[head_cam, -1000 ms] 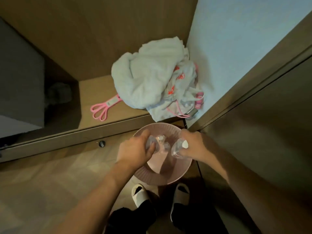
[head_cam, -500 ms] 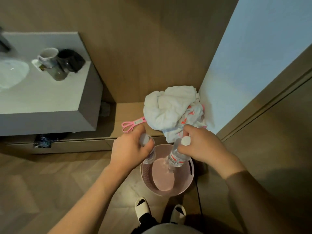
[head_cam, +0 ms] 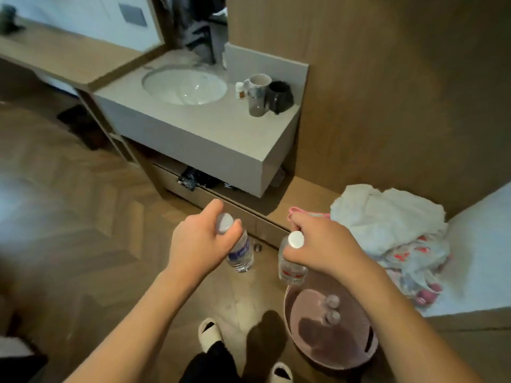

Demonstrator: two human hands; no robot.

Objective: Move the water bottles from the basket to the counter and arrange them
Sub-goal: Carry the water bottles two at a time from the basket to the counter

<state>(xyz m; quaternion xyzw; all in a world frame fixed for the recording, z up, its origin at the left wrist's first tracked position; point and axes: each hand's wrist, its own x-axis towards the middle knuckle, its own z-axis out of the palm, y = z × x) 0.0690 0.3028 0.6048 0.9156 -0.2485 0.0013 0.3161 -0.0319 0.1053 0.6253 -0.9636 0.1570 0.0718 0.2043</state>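
My left hand (head_cam: 197, 244) grips a clear water bottle with a blue label (head_cam: 240, 252) by its neck, cap up. A second clear bottle with a red label (head_cam: 291, 268) hangs from my right hand (head_cam: 322, 248), which holds it near its white cap. Both bottles are in the air above the floor, in front of the grey counter (head_cam: 210, 134). The pink basket (head_cam: 372, 346) stands on the floor at the lower right, below my right hand, with two more bottles (head_cam: 331, 309) lying inside.
The counter carries a white sink (head_cam: 184, 85) and, at its right end, a white mug (head_cam: 258, 84), a glass (head_cam: 255, 106) and a black cup (head_cam: 279, 96). A heap of white cloth (head_cam: 387, 219) lies on a low wooden ledge at right. My slippered feet stand below.
Both hands have lifted a bottle each out of the basket and carried them up and left. My view has swung left, bringing the counter and sink into sight.
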